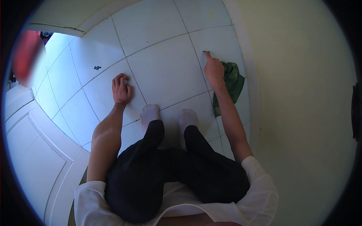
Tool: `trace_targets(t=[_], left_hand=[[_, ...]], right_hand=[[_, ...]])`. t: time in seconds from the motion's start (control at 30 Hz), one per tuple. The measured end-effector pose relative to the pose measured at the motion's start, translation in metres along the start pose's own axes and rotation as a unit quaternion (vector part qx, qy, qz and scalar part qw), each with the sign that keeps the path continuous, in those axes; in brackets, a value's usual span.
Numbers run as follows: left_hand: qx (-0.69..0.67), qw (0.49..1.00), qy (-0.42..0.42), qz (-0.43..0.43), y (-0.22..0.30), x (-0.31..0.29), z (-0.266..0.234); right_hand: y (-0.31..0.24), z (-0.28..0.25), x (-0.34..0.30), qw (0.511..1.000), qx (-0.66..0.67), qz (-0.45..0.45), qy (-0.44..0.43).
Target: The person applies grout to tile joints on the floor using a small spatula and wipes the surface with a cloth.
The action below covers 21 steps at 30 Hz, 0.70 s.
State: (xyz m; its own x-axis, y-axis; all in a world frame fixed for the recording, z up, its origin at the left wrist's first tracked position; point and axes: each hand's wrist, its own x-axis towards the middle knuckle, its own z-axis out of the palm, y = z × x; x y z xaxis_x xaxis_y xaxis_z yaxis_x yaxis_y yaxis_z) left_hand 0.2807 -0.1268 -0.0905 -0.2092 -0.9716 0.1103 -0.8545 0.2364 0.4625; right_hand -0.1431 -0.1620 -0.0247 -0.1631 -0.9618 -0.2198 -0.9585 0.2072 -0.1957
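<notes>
My right hand (pixel 214 71) reaches forward over the tiled floor, index finger stretched out and the other fingers curled in. A small dark flat piece (pixel 206 51), perhaps a blade, shows at the fingertip; the rest of it is hidden. Beside and partly behind that wrist a crumpled green cloth (pixel 234 83) lies on the tiles. My left hand (pixel 121 89) is on or just over the floor, holding nothing, with fingers loosely bent and apart. Ahead of it to the left lies a small dark scrap (pixel 97 68).
Pale floor tiles (pixel 166 67) with dark joints spread ahead, with faint yellow marks (pixel 212 14) near the far right. A cream wall (pixel 301 113) rises on the right. At the left stand a white panelled door (pixel 34 150) and a blurred red object (pixel 27 58). My socked feet (pixel 151 115) are between my arms.
</notes>
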Motion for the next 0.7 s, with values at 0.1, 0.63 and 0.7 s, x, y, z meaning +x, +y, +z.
trace_targets(t=[0.1,0.63,0.7], left_hand=[[0.001,1.000,0.000,-0.004,-0.002,-0.001,0.000],[0.001,1.000,0.003,-0.001,-0.001,0.000,0.000],[-0.001,1.000,0.002,-0.002,0.001,0.001,0.001]], right_hand=[[0.003,-0.003,-0.003,1.000,0.012,-0.011,0.002],[0.006,-0.001,0.009,1.000,0.012,-0.019,0.002],[0.010,0.004,0.014,1.000,0.008,-0.005,0.003]])
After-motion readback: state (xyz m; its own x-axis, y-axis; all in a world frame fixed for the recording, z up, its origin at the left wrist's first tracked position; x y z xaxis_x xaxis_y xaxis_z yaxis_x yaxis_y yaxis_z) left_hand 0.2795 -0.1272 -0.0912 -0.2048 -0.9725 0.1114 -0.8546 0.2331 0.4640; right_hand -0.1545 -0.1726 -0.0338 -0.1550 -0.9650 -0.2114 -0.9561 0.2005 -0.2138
